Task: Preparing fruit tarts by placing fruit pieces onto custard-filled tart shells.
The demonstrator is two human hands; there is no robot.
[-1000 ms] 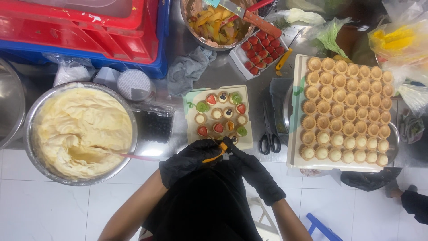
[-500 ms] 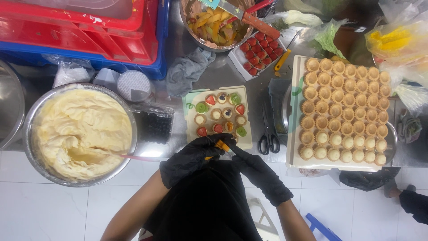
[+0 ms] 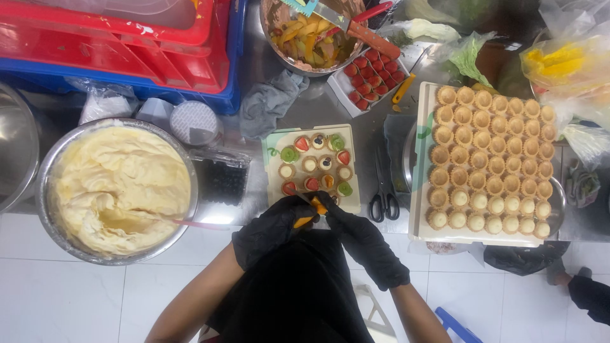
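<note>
On the steel table (image 3: pixel 375 136), largest item first: a red crate (image 3: pixel 127 38) stacked in a blue crate (image 3: pixel 190 95) at the far left. Near left, a wide metal bowl of pale yellow cream (image 3: pixel 117 187), with a pink-handled utensil (image 3: pixel 197 223) sunk in it and pointing right. At right, a white tray of empty tartlet shells (image 3: pixel 486 159) in even rows; the nearest rows look filled with cream. Far centre, a metal bowl of cut yellow and orange fruit (image 3: pixel 308 38) with a red-handled knife (image 3: pixel 362 32) across its rim, and just beside it a punnet of strawberries (image 3: pixel 372 76). A grey cloth (image 3: pixel 273 105) lies between the crates and the fruit bowl.

Centre: a small white board of finished tartlets (image 3: pixel 314 166), topped with strawberry, kiwi and dark berries. A dark tray of black berries (image 3: pixel 222 178) sits between it and the cream bowl. Black scissors (image 3: pixel 383 190) lie between board and shell tray.

Hands, both in black gloves, meet at the near edge of the board. Left hand (image 3: pixel 270 228): fingers clenched around an orange piece of fruit (image 3: pixel 311 213). Right hand (image 3: pixel 359 238): fingers pinched on the same piece from the other side. The piece sits just clear of the nearest tartlet row, above the board's near edge.
</note>
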